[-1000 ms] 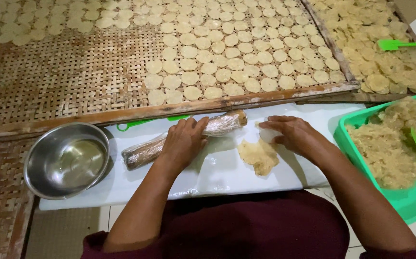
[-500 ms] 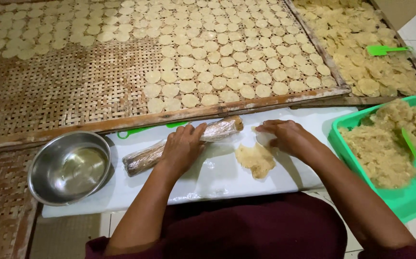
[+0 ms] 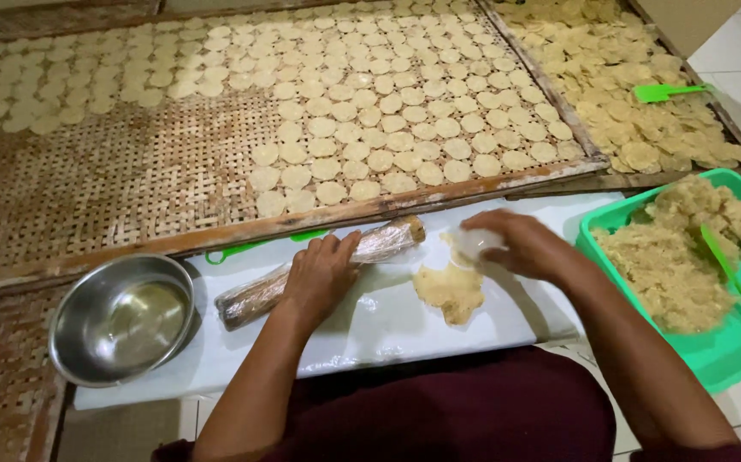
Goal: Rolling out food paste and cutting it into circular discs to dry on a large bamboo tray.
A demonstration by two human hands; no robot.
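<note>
Resting left hand [image 3: 323, 278] flat on wrapped roller [image 3: 319, 272], pinching plastic film [image 3: 477, 244] with right hand [image 3: 520, 248] above flattened dough [image 3: 449, 293] on white bench [image 3: 370, 329], risking tearing thin dough if film sticks.

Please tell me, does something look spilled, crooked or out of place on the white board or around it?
Little stands out. The flattened dough piece has a ragged, uneven edge, unlike the neat round discs on the woven tray. The wrapped rolling pin lies slanted under the left hand. Nothing looks spilled.

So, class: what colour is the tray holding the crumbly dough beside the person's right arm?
Bright green. The tray shows best in the head view, at the right edge.
</note>
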